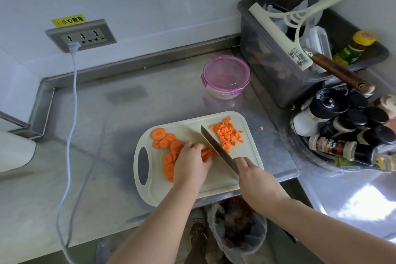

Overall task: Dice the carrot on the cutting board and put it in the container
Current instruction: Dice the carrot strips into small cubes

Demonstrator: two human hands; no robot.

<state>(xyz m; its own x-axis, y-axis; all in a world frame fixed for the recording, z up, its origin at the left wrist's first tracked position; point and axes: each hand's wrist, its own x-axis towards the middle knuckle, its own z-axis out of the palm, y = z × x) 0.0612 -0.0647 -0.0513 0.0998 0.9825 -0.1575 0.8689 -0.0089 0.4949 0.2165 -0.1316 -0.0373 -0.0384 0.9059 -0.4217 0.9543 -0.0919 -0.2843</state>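
A cream cutting board [214, 186] lies at the steel counter's front edge. Round carrot slices [166, 142] are spread on its left half, and a heap of small carrot dice [228, 133] sits at its far right. My left hand [191, 164] presses curled fingers down on a stack of carrot strips [207, 153]. My right hand [251, 174] grips the handle of a knife [216, 146], whose blade stands against the strips, tip pointing away. A round container [226, 76] with a pink clip lid stands behind the board, lid on.
A grey bin [267, 66] with a squeegee and bottles stands at the back right. A tray of spice bottles [347, 135] sits right of the board. A white cable [71, 113] runs from the wall socket down the counter's left. A lined waste bin [237, 225] stands below the counter edge.
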